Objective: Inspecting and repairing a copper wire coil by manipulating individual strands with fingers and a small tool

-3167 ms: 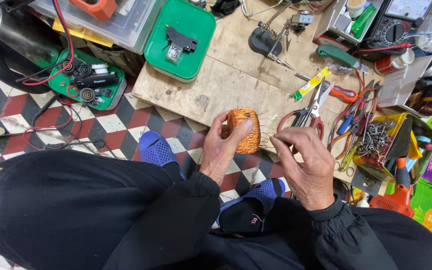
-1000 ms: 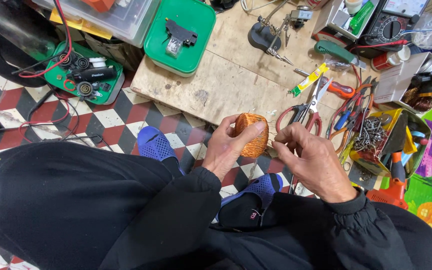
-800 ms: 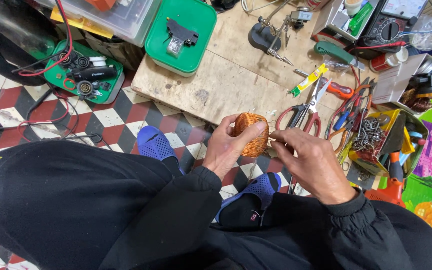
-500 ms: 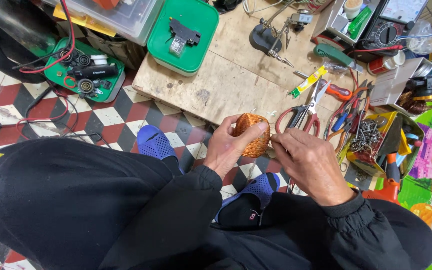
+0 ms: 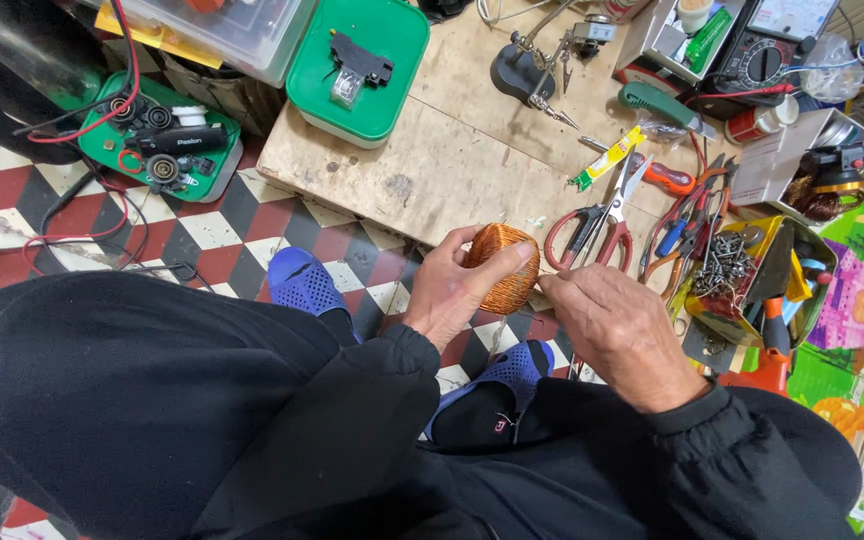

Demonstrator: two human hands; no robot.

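Far to my left on the checkered red, white and black floor (image 5: 202, 225) lies a green tray (image 5: 157, 140) of small black parts with red leads trailing off it, parked out of the way but within a lean. Next comes the green lid (image 5: 357, 60) with a black part on it, sitting on the corner of my low wooden board (image 5: 432, 170), which I keep bare in the middle for working. My blue slippers (image 5: 302, 282) rest just below its edge. My left hand (image 5: 452, 295) is wrapped round the copper wire coil (image 5: 502, 265), thumb across its face, holding it up over the board's edge so the winding faces me. My right hand (image 5: 622, 335) is just beside it, fingers curled in towards the coil; whether they pinch a strand I cannot tell. Beyond lie red-handled scissors (image 5: 582, 225), pliers (image 5: 687, 215) and a yellow box of screws (image 5: 727, 270), all near the hand that reaches for them, with a bright play mat (image 5: 852, 310) at the far right.
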